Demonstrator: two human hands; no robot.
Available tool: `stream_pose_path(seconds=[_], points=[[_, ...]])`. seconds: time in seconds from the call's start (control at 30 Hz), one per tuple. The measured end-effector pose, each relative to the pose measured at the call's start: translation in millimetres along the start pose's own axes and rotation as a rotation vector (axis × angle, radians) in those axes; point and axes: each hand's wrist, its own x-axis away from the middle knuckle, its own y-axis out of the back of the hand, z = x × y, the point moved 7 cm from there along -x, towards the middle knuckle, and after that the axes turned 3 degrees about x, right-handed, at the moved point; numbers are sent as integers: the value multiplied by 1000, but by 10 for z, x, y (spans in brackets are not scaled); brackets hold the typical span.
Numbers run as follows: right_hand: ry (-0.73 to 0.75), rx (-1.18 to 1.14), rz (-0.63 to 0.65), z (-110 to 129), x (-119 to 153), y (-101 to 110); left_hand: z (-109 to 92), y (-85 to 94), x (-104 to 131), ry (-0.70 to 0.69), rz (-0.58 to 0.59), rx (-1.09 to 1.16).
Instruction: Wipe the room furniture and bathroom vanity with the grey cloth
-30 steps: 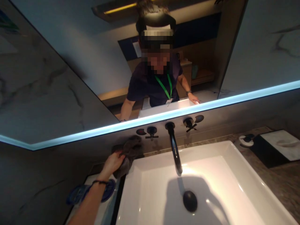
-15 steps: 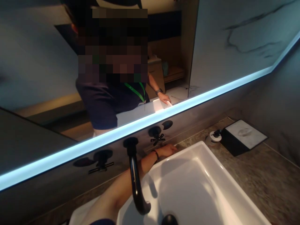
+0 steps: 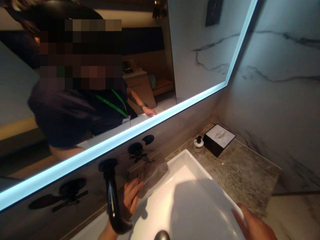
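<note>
My left hand (image 3: 130, 197) grips a grey cloth (image 3: 151, 174) and presses it on the back rim of the white sink (image 3: 197, 206), just behind the black spout (image 3: 113, 203) and below the right cross handle (image 3: 136, 152). My right hand (image 3: 251, 225) rests on the sink's front right corner, fingers spread, holding nothing. The mirror (image 3: 100, 83) above shows my reflection leaning over the basin.
A black tissue box (image 3: 219, 139) and a small black-capped bottle (image 3: 198, 144) stand at the back of the stone countertop (image 3: 240, 170). A second cross handle (image 3: 70, 196) sits left of the spout. A marble wall (image 3: 280, 100) closes off the right side.
My view has swung right. My left hand with the cloth has gone from the sink's back left corner, past the spout, to the rim under the right handle. My right hand has come into view.
</note>
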Motion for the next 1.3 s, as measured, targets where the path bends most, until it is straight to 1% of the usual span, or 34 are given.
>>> stream_pose_path(seconds=[0.07, 0.1, 0.13, 0.17, 0.2, 0.23, 0.3, 0.37, 0.43, 0.47, 0.5, 0.53, 0.57, 0.6, 0.63, 0.67, 0.73, 0.77, 0.8, 0.83, 0.87, 0.9, 0.97, 1.0, 1.03, 1.07, 1.1, 1.13, 1.17, 1.2, 1.23, 1.3], points=[[78, -12, -121, 79, 26, 63, -127, -26, 419, 0, -126, -115], [115, -4, -180, 99, 33, 77, -232, -83, 568, 14, -153, -130], [139, 12, -225, 103, 33, 77, -366, -155, 664, 31, -153, -118], [147, 30, -250, 92, 26, 65, -528, -233, 703, 46, -129, -83], [151, 42, -263, 79, 15, 51, -722, -298, 685, 53, -99, -34], [161, 45, -265, 73, 4, 35, -937, -339, 613, 64, -70, 20], [183, 32, -264, 72, -9, 18, -1427, -314, 329, 77, -72, 129], [204, 7, -265, 82, -13, 7, -1982, -199, -80, 59, -126, 231], [226, -41, -269, 68, -23, -7, -2591, -116, -522, -13, -172, 314], [249, -78, -264, 43, -32, -13, -2899, -123, -728, -57, -182, 336], [279, -122, -253, -5, -44, -13, -3197, -184, -916, -97, -173, 334], [313, -173, -230, -83, -58, -4, -3471, -313, -1086, -121, -139, 306], [346, -228, -197, -200, -74, 20, -3709, -515, -1235, -120, -76, 254], [373, -280, -154, -359, -90, 64, -3900, -788, -1364, -93, 15, 182], [389, -327, -105, -565, -108, 130, -4035, -1123, -1466, -36, 133, 95], [391, -370, -50, -816, -127, 217, -4118, -1497, -1535, 44, 265, 6], [356, -433, 61, -1425, -174, 446, -4190, -2257, -1579, 233, 499, -132], [325, -455, 117, -1763, -201, 576, -4223, -2614, -1567, 324, 581, -175], [293, -470, 166, -2105, -231, 712, -4276, -2945, -1545, 405, 633, -200], [266, -479, 209, -2437, -262, 847, -4378, -3254, -1527, 448, 659, -207], [232, -489, 244, -2757, -296, 974, -4536, -3545, -1518, 447, 671, -197], [190, -498, 266, -3057, -331, 1092, -4747, -3822, -1515, 408, 683, -173], [81, -516, 287, -3567, -393, 1274, -5288, -4310, -1513, 233, 707, -87], [37, -520, 305, -3749, -411, 1329, -5558, -4503, -1500, 141, 712, -43], [8, -522, 333, -3873, -419, 1358, -5785, -4655, -1472, 69, 709, -10], [0, -521, 361, -3941, -419, 1373, -5949, -4763, -1425, 21, 697, 8], [8, -520, 383, -3962, -413, 1378, -6054, -4828, -1352, -26, 676, 16], [17, -525, 400, -3955, -402, 1373, -6095, -4850, -1246, -66, 649, 14], [23, -530, 400, -3933, -392, 1366, -6075, -4831, -1101, -99, 621, 3], [31, -530, 394, -3904, -381, 1352, -6006, -4777, -918, -123, 594, -15], [44, -524, 401, -3871, -367, 1322, -5896, -4694, -703, -131, 571, -39], [72, -499, 439, -3819, -338, 1225, -5594, -4470, -219, -83, 540, -101]])
